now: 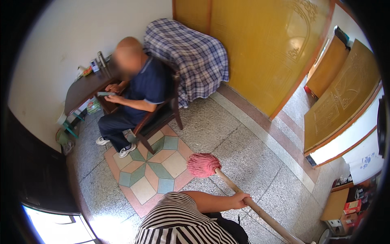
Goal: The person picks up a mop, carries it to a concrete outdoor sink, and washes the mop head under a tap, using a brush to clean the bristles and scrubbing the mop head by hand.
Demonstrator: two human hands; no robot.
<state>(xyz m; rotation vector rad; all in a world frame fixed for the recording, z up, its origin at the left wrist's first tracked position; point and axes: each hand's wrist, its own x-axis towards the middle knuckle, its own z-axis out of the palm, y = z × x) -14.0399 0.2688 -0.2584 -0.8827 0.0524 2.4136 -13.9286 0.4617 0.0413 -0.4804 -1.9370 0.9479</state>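
My left hand point(240, 200) is wrapped around the pale wooden handle point(268, 218) of a mop. The mop's pink string head point(203, 165) rests on the speckled stone floor, at the right border of a patterned tile inlay point(152, 170). From there the handle slants down to the lower right and runs to the picture's bottom edge. My right hand is out of view. A black-and-white striped sleeve covers my left upper arm.
A seated person point(152, 79) holds a phone point(106, 94) in a wooden armchair point(146, 131) at a dark desk point(88, 87). Behind stands something under a checked cloth point(189, 55). An open door point(341, 103) is at right, with boxes point(335, 204) below.
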